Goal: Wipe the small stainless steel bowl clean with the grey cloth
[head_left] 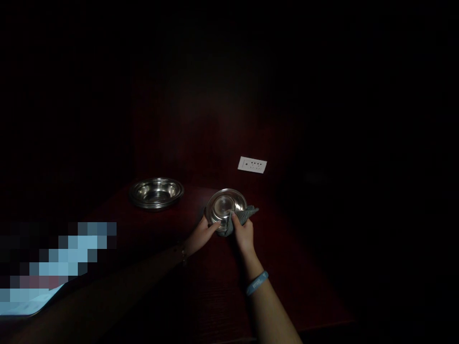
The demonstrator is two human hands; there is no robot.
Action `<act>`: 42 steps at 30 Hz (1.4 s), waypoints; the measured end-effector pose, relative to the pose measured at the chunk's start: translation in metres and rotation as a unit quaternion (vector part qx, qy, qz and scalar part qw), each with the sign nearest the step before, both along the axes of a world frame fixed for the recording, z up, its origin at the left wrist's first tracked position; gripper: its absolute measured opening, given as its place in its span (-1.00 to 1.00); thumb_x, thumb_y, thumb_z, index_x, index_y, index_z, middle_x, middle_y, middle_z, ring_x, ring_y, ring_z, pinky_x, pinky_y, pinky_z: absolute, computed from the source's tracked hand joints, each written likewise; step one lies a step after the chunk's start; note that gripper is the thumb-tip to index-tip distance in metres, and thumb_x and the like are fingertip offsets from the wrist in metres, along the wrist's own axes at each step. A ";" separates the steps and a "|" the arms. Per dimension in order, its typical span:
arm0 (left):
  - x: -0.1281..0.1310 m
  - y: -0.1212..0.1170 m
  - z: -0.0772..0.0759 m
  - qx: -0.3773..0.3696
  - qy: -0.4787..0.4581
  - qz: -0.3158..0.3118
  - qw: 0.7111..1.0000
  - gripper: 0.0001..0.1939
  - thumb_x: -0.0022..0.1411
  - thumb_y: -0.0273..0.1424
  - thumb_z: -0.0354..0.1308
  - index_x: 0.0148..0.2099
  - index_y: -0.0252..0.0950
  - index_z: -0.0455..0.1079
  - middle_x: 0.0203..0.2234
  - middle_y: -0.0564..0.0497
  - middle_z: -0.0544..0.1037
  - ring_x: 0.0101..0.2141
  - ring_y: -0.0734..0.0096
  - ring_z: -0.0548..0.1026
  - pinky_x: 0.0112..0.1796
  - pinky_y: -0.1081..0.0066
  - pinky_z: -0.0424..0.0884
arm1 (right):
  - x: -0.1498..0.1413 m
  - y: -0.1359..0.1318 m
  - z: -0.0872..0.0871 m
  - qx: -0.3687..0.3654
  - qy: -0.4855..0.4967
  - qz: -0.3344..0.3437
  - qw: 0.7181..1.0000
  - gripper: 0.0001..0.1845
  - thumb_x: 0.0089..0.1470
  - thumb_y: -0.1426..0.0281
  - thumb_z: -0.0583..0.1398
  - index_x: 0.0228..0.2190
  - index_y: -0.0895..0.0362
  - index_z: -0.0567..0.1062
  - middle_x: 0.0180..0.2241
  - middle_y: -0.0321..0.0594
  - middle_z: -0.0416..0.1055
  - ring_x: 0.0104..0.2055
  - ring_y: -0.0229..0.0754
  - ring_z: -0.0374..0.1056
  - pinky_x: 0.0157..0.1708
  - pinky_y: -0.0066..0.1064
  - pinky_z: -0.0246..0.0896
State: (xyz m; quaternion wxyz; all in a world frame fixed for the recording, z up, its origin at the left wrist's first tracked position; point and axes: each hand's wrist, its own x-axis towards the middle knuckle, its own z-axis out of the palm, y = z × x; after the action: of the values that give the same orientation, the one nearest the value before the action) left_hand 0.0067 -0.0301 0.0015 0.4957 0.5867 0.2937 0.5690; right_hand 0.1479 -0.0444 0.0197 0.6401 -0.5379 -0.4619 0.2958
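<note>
A shiny round metal plate is held up over the dark red table, tilted so that its round centre faces me. My left hand grips its lower left edge, thumb on the near face and the other fingers hidden behind. In my right hand is a grey-green cloth, pinched against the plate's lower right rim with the thumb on top. Part of the cloth hangs below the rim between the two hands. To the left, a stack of metal bowls sits on the table, apart from both hands.
Most of the scene is very dark. A white socket panel is on the wall behind the table. At the lower left a bright, pixelated screen-like object lies beside my left arm. The table's right edge fades into shadow.
</note>
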 end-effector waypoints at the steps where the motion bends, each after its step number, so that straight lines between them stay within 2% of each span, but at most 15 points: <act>1: 0.000 0.000 0.000 -0.002 -0.003 -0.002 1.000 -0.42 0.10 -0.34 0.17 0.18 -0.26 0.24 0.12 -0.13 0.42 0.16 0.14 0.32 0.23 0.16 0.09 | 0.000 0.000 0.000 0.000 -0.003 -0.004 1.000 -0.62 -0.09 0.15 0.26 -0.36 0.22 0.56 -0.31 -0.08 0.59 -0.27 -0.10 0.50 -0.28 -0.39 0.38; 7: 0.001 0.000 0.002 -0.032 -0.019 0.015 0.999 -0.42 0.03 -0.39 0.18 0.14 -0.29 0.28 0.11 -0.12 0.44 0.16 0.12 0.33 0.23 0.14 0.09 | 0.001 0.001 -0.002 -0.005 -0.027 -0.026 0.999 -0.63 -0.10 0.12 0.25 -0.41 0.20 0.54 -0.37 -0.09 0.59 -0.31 -0.10 0.50 -0.33 -0.40 0.37; 14: 0.000 0.001 0.001 -0.016 -0.019 0.014 1.000 -0.40 0.04 -0.41 0.20 0.17 -0.27 0.26 0.19 -0.10 0.36 0.22 0.17 0.25 0.26 0.21 0.05 | 0.002 0.001 -0.003 -0.005 -0.041 -0.032 0.999 -0.62 -0.10 0.10 0.24 -0.41 0.19 0.54 -0.37 -0.07 0.58 -0.31 -0.10 0.49 -0.35 -0.41 0.35; 22: 0.001 0.005 -0.005 -0.019 -0.022 0.012 0.999 -0.37 0.04 -0.43 0.19 0.20 -0.29 0.22 0.23 -0.12 0.30 0.24 0.15 0.20 0.27 0.19 0.00 | 0.001 0.000 0.000 -0.015 -0.043 -0.033 0.998 -0.63 -0.10 0.12 0.23 -0.41 0.19 0.52 -0.37 -0.09 0.57 -0.31 -0.10 0.48 -0.31 -0.38 0.34; 31: 0.001 0.005 -0.004 -0.025 -0.029 0.025 0.999 -0.41 0.04 -0.42 0.19 0.17 -0.28 0.26 0.16 -0.10 0.39 0.21 0.15 0.25 0.26 0.18 0.04 | 0.000 -0.002 0.002 -0.012 -0.048 -0.029 0.998 -0.67 -0.08 0.14 0.24 -0.44 0.18 0.54 -0.41 -0.17 0.57 -0.33 -0.14 0.47 -0.34 -0.41 0.35; 35: 0.001 0.005 -0.003 -0.057 -0.033 0.034 0.997 -0.48 0.06 -0.40 0.19 0.11 -0.28 0.33 0.10 -0.09 0.46 0.17 0.15 0.32 0.23 0.18 0.10 | 0.001 -0.002 0.002 -0.010 -0.047 -0.030 0.998 -0.66 -0.08 0.13 0.24 -0.43 0.18 0.54 -0.40 -0.16 0.58 -0.32 -0.13 0.48 -0.33 -0.40 0.35; 42: 0.003 0.003 0.004 -0.089 -0.052 0.053 0.993 -0.57 0.17 -0.27 0.15 0.08 -0.30 0.36 0.05 -0.10 0.50 0.15 0.15 0.36 0.21 0.21 0.15 | 0.001 -0.002 0.002 -0.008 -0.047 -0.029 0.998 -0.66 -0.08 0.15 0.24 -0.39 0.18 0.56 -0.34 -0.10 0.59 -0.28 -0.09 0.50 -0.28 -0.37 0.36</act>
State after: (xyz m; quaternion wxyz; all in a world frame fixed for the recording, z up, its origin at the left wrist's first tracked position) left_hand 0.0094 -0.0273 0.0057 0.5295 0.4931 0.3477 0.5963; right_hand 0.1488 -0.0465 0.0217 0.6216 -0.5693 -0.4738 0.2550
